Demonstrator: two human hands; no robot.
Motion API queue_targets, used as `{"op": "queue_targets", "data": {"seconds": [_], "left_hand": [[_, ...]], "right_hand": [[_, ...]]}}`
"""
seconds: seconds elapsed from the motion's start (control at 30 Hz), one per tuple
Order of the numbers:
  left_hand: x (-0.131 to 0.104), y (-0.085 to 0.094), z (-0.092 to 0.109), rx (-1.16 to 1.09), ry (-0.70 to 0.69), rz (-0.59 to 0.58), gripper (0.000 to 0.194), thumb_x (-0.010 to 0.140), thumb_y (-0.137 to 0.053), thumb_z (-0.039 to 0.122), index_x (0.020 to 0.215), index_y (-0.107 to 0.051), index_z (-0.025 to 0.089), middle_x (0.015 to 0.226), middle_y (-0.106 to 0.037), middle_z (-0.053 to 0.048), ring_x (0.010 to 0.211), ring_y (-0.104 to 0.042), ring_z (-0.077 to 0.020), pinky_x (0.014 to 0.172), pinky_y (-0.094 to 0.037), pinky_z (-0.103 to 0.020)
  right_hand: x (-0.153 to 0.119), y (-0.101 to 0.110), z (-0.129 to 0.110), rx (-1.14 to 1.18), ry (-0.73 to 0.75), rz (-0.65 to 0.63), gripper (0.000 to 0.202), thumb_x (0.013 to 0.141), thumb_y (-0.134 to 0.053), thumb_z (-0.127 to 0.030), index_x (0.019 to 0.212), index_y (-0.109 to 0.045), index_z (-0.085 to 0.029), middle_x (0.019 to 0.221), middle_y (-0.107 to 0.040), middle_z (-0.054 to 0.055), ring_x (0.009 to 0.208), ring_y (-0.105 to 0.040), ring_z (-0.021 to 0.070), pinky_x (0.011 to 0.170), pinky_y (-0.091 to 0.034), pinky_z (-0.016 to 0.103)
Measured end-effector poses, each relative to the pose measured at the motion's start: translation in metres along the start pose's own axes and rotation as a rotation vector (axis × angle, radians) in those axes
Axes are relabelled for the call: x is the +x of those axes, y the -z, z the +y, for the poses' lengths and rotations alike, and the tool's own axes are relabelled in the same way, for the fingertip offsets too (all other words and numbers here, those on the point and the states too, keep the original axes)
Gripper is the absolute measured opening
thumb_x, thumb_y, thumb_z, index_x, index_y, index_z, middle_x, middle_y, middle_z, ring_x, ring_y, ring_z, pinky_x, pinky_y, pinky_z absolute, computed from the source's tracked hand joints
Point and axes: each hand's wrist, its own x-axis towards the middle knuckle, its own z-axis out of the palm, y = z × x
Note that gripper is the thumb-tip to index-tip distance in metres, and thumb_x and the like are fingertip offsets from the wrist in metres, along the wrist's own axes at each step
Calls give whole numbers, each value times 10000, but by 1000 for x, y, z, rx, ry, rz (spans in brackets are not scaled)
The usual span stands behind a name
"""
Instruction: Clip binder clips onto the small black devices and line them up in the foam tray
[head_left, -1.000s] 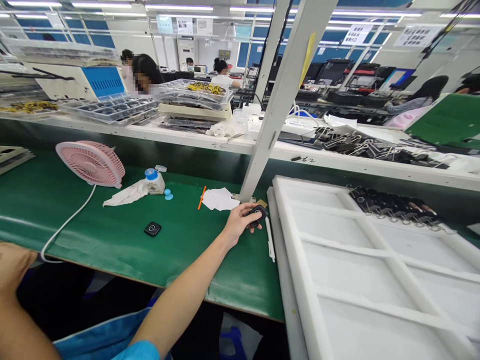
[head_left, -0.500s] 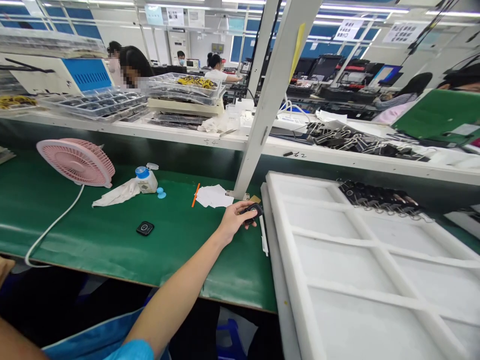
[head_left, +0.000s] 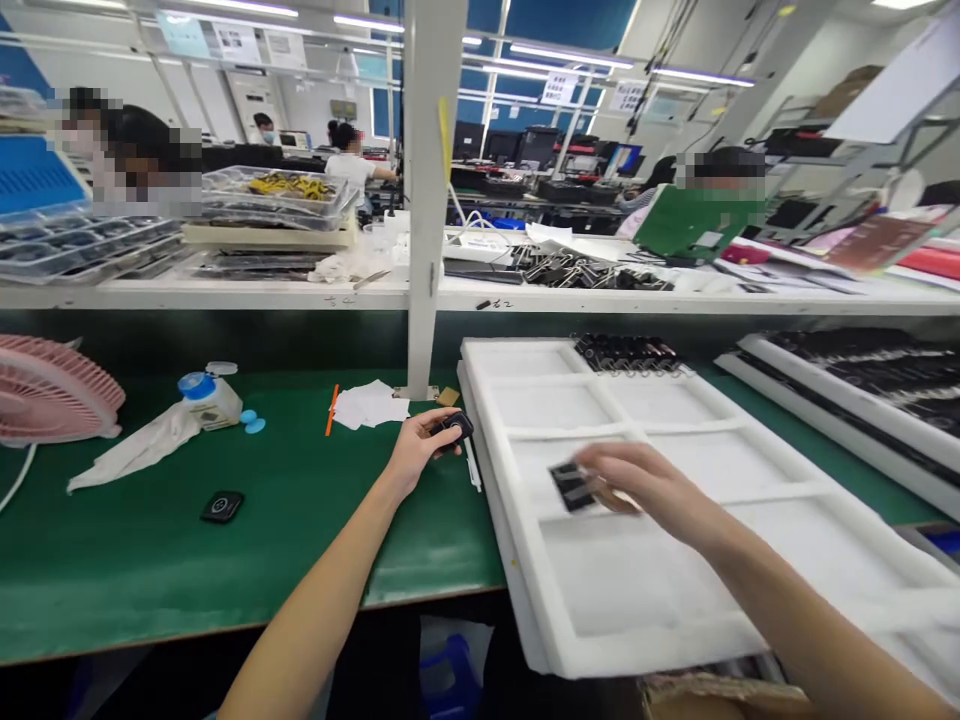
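My left hand (head_left: 417,448) is closed round a small black square device (head_left: 459,426) with a round mark on its face, held above the green mat by the foam tray (head_left: 517,520). Over the tray's left compartments, my right hand (head_left: 630,478) pinches what looks like a black binder clip (head_left: 571,486); motion blurs it. Another black device (head_left: 223,506) with a white ring mark lies on the mat at left. In the tray's far compartment stands a row of black pieces with clips (head_left: 626,352).
A pink fan (head_left: 56,390), a white bottle with blue cap (head_left: 214,400), a cloth (head_left: 139,445) and white papers (head_left: 369,403) lie along the mat. A post (head_left: 429,200) rises behind. Loose binder clips (head_left: 577,268) lie on the shelf. A second foam tray (head_left: 840,430) stands right.
The view has swung to the right. My right hand has come into view over the foam tray with the black clip. My left hand still holds the device near the tray's left edge.
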Motion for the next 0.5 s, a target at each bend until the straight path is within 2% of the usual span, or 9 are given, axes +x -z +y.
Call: {"op": "queue_targets", "data": {"seconds": [0.07,0.13,0.2,0.37,0.5], "left_hand": [[-1,0,2,19,15,-20,492,706,-894,394,1125,-766,171,959,-752,-90,647,-701,-170,515,-424,-223],[-2,0,3,22,25,-38,490,706,-896,395,1127,-769,179,946,-755,-80,646,-699,-167,587,-492,-251],[-2,0,4,17,22,-53,490,707,-897,395,1129,-771,180,937,-752,-73,639,-693,-162,635,-527,-273],[-2,1,4,18,-38,-119,452,726,-889,361,1128,-774,190,964,-736,-66,628,-668,-145,640,-542,-281],[-3,-1,2,40,-76,-171,405,735,-881,347,1102,-795,200,992,-736,-69,675,-652,-146,669,-567,-292]], "right_hand": [[38,-10,-13,111,46,-64,585,948,-499,-736,751,-617,-198,615,-422,9,557,-386,147,565,-320,352],[71,-21,-18,136,100,-65,531,952,-520,-680,828,-649,-181,668,-432,4,607,-383,149,565,-302,318],[91,-29,-15,123,149,-59,521,966,-505,-650,867,-668,-165,693,-443,5,628,-383,146,568,-297,303],[101,-34,0,134,216,-110,502,1000,-488,-605,944,-702,-154,710,-455,5,625,-374,142,572,-291,298],[98,-33,-1,58,240,-156,529,1006,-474,-604,1066,-735,-148,716,-482,11,629,-387,151,583,-313,302]]}}
